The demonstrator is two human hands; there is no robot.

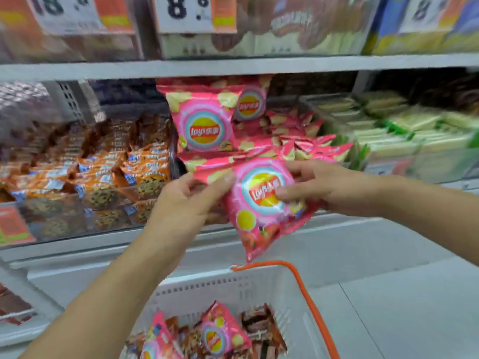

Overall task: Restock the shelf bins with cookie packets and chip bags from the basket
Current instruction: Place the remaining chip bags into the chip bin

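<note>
Head view was filled by the shelf, whose middle level held three clear bins side by side: cookie packets on the left, pink chip bags in the centre, pale green packs on the right. Near the bottom stood the white basket with an orange handle, more chip bags and dark packets lying in it. One pink bag was held between both hands just in front of the centre bin. It was pinched at its upper left edge by the left hand, and gripped on its right side by the curled fingers of the right hand. The placing step seemed in hand. A lift over the bin's clear front wall was judged needed next; room remained on top of the pile, below the upper shelf edge.
</note>
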